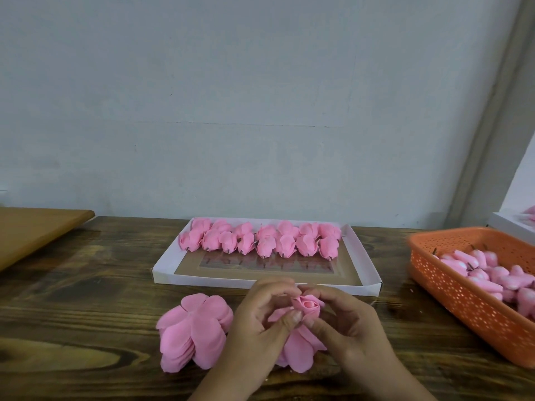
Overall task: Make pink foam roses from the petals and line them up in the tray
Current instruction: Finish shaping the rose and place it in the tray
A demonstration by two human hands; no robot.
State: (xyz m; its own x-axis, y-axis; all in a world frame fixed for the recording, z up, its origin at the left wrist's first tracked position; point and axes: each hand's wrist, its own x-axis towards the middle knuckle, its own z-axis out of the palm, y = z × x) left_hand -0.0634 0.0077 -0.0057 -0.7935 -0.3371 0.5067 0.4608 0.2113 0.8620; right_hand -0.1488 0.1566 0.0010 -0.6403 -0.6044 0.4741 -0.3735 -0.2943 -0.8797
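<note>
Both hands at work over the dark wooden surface (86, 285). My left hand (257, 322) and right hand (347, 325) meet around a half-formed pink foam rose (307, 305); curled fingers and thumbs of each pinch its rolled bud from either side, looser petals hanging below between my palms. Just left of my left hand lies a fanned stack of pink foam petals (191, 334). Beyond the hands, a shallow white cardboard tray (365, 273) holds two rows of finished pink roses (260, 240) along its far end. To the right, an orange perforated plastic basket (463, 302) holds pink buds (492, 276).
</note>
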